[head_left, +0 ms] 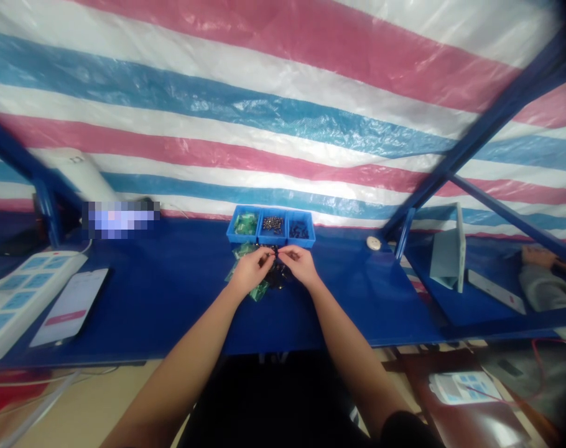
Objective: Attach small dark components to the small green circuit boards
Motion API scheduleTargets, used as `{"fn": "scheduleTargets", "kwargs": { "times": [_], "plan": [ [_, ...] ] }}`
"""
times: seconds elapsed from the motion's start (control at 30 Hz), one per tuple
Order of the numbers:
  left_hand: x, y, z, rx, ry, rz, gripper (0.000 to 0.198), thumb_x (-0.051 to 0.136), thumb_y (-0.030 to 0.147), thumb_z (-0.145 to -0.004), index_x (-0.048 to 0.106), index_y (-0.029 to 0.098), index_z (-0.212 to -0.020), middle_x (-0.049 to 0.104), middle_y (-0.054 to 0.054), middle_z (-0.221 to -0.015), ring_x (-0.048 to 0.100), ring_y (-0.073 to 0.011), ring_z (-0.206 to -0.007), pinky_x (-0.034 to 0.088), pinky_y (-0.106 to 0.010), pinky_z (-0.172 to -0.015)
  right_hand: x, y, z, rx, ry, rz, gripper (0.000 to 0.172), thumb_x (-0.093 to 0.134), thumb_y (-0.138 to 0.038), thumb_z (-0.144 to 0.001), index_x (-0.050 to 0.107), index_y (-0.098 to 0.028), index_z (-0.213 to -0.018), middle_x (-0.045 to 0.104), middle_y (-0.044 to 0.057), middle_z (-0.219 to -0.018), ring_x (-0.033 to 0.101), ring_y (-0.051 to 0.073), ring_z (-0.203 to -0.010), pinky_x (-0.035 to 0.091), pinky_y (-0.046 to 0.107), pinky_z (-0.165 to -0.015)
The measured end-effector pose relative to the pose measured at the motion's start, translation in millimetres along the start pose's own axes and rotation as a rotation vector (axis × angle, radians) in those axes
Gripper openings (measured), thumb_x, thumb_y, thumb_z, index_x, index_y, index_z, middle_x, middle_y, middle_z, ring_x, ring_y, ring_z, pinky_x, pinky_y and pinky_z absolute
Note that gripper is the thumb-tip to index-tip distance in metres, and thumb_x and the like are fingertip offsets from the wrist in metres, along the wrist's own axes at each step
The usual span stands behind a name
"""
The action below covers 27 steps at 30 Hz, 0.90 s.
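Observation:
My left hand (pixel 254 269) and my right hand (pixel 300 261) meet fingertip to fingertip just in front of three joined blue bins (pixel 272 239). Both pinch closed; whatever is between the fingers is too small and dark to make out. Beneath and between them lies a loose heap of green pieces (pixel 259 291), which look like small circuit boards or packets, and small black parts (pixel 279 277). More green pieces (pixel 245 223) fill the left bin. In the middle bin are small brass-and-dark parts (pixel 273 224), and the right bin holds small black parts (pixel 298 230).
At the left of the blue table (pixel 162 292) lie a phone (pixel 71 308) and a white power strip (pixel 26 289). A round whitish object (pixel 373 242) sits near the right frame post (pixel 405 233). Beyond it stand a propped tablet (pixel 448 255) and another person's sleeve (pixel 544 287).

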<state>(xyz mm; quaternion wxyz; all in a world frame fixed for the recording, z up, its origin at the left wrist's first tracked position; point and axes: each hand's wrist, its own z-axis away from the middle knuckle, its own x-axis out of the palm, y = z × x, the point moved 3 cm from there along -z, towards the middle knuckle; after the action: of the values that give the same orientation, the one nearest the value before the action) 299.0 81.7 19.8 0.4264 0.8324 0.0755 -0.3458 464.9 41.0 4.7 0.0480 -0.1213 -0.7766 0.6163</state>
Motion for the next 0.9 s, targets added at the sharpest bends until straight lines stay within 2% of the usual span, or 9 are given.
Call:
{"fn": "scheduleTargets", "kwargs": {
  "times": [0.27,0.53,0.9],
  "plan": [
    [-0.3,-0.1,-0.3,-0.002,0.000,0.004,0.027,0.047,0.043,-0.092,0.063,0.023,-0.099,0.059,0.003,-0.065,0.055,-0.0121,-0.056,0.043,-0.023,-0.057,-0.3,2.4,-0.8,0.006,-0.014,0.006,0.028,0.071,-0.043,-0.074,0.072,-0.019,-0.088,0.073,0.006,-0.085,0.066,0.020,-0.076,0.054,0.032,-0.070],
    [0.1,1.3,-0.4,-0.006,-0.002,-0.007,0.029,0.045,0.044,-0.093,0.064,0.023,-0.098,0.064,0.002,-0.070,0.058,-0.0128,-0.059,0.043,-0.023,-0.058,1.8,0.6,0.6,-0.001,-0.020,-0.005,0.026,0.071,-0.042,-0.075,0.072,-0.019,-0.089,0.073,0.006,-0.087,0.067,0.020,-0.077,0.054,0.032,-0.071],
    [2.7,-4.1,-0.7,0.000,-0.004,-0.011,0.025,0.047,0.041,-0.093,0.062,0.023,-0.101,0.061,0.003,-0.067,0.057,-0.0124,-0.060,0.043,-0.023,-0.061,1.8,3.1,0.4,0.001,-0.018,0.007,0.027,0.071,-0.041,-0.075,0.073,-0.019,-0.091,0.073,0.006,-0.089,0.067,0.019,-0.076,0.054,0.033,-0.072]
  ]
}}
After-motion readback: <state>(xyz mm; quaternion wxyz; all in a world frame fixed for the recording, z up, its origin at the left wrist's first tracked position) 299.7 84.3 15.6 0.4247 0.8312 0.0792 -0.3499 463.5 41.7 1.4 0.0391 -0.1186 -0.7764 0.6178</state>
